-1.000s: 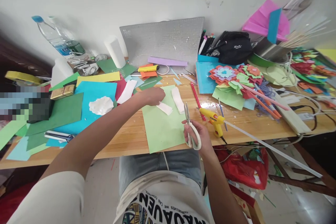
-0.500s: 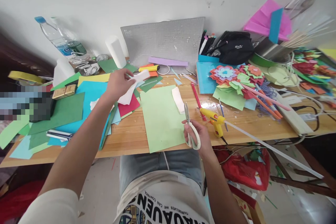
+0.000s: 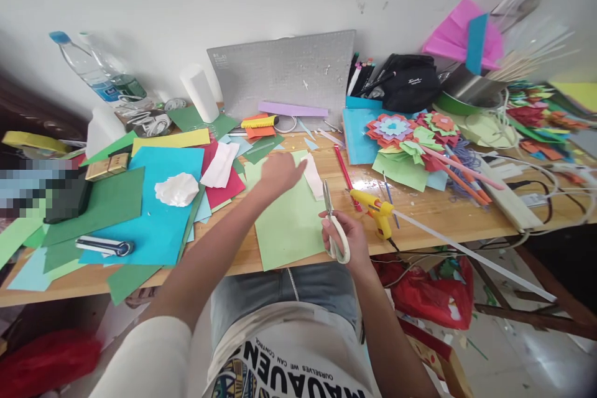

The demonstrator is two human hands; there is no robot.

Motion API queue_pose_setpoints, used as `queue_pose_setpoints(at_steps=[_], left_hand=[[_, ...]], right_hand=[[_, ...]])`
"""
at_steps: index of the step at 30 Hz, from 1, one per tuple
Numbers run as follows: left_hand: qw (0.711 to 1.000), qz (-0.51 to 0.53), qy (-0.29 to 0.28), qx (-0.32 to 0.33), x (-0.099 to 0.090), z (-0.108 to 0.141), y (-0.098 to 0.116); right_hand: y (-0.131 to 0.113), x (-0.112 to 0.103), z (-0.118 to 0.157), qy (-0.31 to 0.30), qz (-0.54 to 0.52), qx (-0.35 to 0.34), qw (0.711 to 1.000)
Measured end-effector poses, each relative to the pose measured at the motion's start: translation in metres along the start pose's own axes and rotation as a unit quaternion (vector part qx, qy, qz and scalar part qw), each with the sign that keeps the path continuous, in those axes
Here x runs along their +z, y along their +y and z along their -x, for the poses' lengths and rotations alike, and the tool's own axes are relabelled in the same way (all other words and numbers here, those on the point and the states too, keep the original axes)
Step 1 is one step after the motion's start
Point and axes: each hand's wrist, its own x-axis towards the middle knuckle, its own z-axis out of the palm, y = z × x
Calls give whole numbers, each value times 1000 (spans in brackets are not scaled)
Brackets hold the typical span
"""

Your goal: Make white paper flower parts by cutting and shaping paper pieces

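A light green sheet [image 3: 289,230] lies on the wooden table in front of me. Over its upper part is my left hand [image 3: 282,174], its thumb reaching the edge of a narrow pale pink paper strip [image 3: 314,179]; its other fingers are blurred and partly hidden. My right hand [image 3: 349,237] holds white-handled scissors [image 3: 339,241] at the sheet's right edge, blades pointing away from me. Another pale pink piece [image 3: 221,165] rests on red paper at the left. Crumpled white paper [image 3: 176,190] sits on a blue sheet [image 3: 153,230].
A yellow glue gun [image 3: 375,208] and a red stick [image 3: 344,168] lie right of the scissors. Paper flowers [image 3: 392,129] are farther right. A grey board [image 3: 284,74] leans on the wall. A stapler [image 3: 105,245] lies left, near bottles [image 3: 88,68].
My left hand has let go of the pale pink piece, now on the red paper, and moved right to the strip on the green sheet. My right hand still holds the scissors.
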Motion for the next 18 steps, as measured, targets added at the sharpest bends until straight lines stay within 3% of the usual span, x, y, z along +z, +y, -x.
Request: queue_pose_setpoints(at_steps=[3, 6, 18], left_hand=[[999, -26, -32, 13, 16, -17, 37], [997, -44, -57, 17, 26, -27, 51], [988, -62, -81, 118, 39, -35, 53]], right_hand=[[-2, 1, 3, 7, -3, -12, 1000], [-6, 1, 5, 11, -1, -22, 1000], [-6, 2, 5, 14, 0, -35, 999]])
